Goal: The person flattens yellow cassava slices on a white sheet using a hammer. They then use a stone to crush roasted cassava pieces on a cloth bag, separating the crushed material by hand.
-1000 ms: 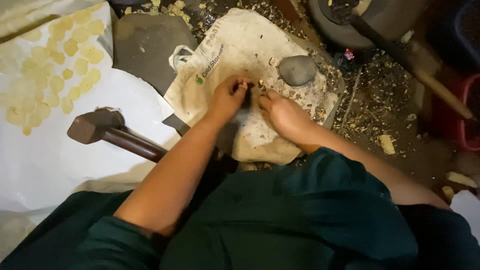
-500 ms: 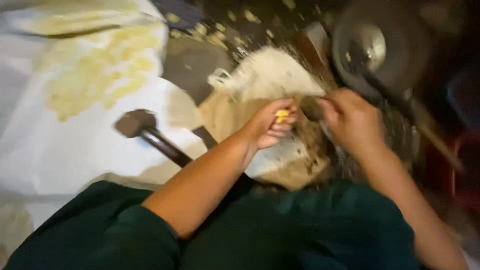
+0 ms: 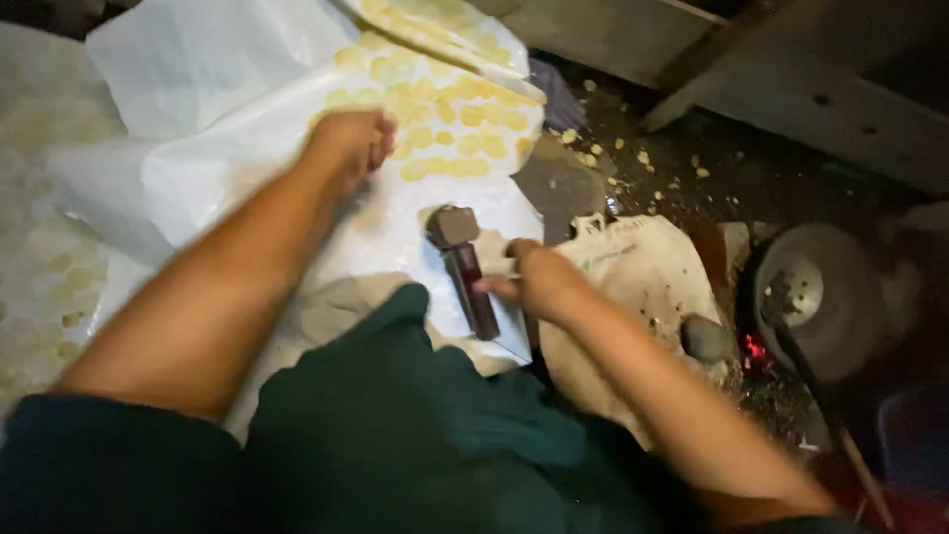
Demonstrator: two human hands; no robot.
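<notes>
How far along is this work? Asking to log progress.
Done: many flat yellow pieces lie spread on the white sheet. In hand: the left hand reaches over them; the right hand is at the hammer handle. Left: bare sheet shows; amount unclear.

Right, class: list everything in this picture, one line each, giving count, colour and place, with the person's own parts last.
White sheet: one, white, spread across the left.
Flat pieces: many, pale yellow, laid out on the sheet's top part.
Hammer: one, dark brown, centre, on the sheet.
Cloth sack: one, off-white, right of centre.
Stone: one, grey, on the sack's right edge.
Round pan: one, grey, far right.
Embers: small red glow, beside the pan.
Left hand: over the yellow pieces.
Right hand: at the hammer's handle.
</notes>
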